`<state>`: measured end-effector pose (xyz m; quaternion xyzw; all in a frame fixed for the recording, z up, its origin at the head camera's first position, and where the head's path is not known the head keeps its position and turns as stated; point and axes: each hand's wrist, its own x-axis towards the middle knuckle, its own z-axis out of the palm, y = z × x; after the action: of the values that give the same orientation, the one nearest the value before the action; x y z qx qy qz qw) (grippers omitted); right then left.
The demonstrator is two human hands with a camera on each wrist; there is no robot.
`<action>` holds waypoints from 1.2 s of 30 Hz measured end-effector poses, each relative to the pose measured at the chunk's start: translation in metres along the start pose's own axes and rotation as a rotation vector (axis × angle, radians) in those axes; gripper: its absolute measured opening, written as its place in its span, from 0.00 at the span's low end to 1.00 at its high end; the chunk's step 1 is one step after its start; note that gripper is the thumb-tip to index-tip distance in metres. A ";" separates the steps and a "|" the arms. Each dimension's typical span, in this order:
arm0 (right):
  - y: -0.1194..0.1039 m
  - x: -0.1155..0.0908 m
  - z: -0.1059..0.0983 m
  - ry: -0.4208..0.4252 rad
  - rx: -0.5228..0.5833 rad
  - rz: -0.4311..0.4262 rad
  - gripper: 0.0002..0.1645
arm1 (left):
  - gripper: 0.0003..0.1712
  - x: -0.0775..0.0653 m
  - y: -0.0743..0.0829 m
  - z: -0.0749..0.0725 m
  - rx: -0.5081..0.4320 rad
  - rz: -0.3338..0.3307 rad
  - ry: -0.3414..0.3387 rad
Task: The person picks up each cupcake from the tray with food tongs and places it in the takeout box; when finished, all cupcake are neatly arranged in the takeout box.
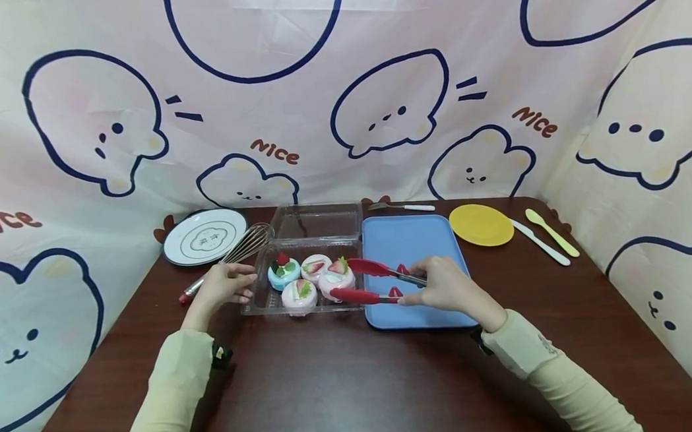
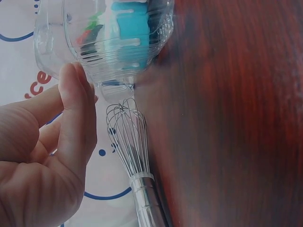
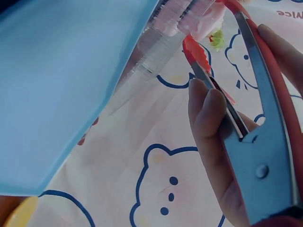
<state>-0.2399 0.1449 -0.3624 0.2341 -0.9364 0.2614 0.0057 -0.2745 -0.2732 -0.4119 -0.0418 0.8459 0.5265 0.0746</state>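
My right hand [image 1: 445,286] grips red-tipped tongs [image 3: 262,142], whose spread tips stand on either side of a pink toy cupcake [image 1: 337,279] topped with a strawberry piece. That cupcake is in a clear plastic box [image 1: 262,305], along with two more pale pink cupcakes [image 1: 299,298] and a blue one [image 1: 284,272] with a red berry and leaves. At the box's left edge is my left hand [image 1: 222,289], its fingertips against the clear rim. In the left wrist view the fingers [image 2: 78,118] look fairly straight. Whether the tong tips press the cupcake is hard to tell.
A blue tray [image 1: 409,238] lies right of the box, partly under my right hand. The box's lid [image 1: 318,223] stands open behind it. Around them are a whisk [image 1: 246,243], white plate [image 1: 204,238], fork [image 1: 405,207], yellow plate [image 1: 481,225], knife [image 1: 540,242] and yellow-green spoon [image 1: 552,233].
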 end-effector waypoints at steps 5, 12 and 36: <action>-0.005 0.006 -0.004 -0.030 -0.042 -0.031 0.26 | 0.23 0.000 0.002 -0.001 -0.008 -0.001 -0.006; -0.015 0.019 -0.016 -0.104 -0.085 -0.046 0.27 | 0.22 0.000 0.001 -0.002 0.004 -0.002 0.000; -0.038 0.038 -0.019 -0.178 -0.172 0.028 0.22 | 0.22 0.003 -0.001 0.001 0.017 0.014 0.010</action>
<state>-0.2592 0.1095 -0.3225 0.2419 -0.9553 0.1584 -0.0613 -0.2771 -0.2731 -0.4134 -0.0376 0.8510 0.5195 0.0671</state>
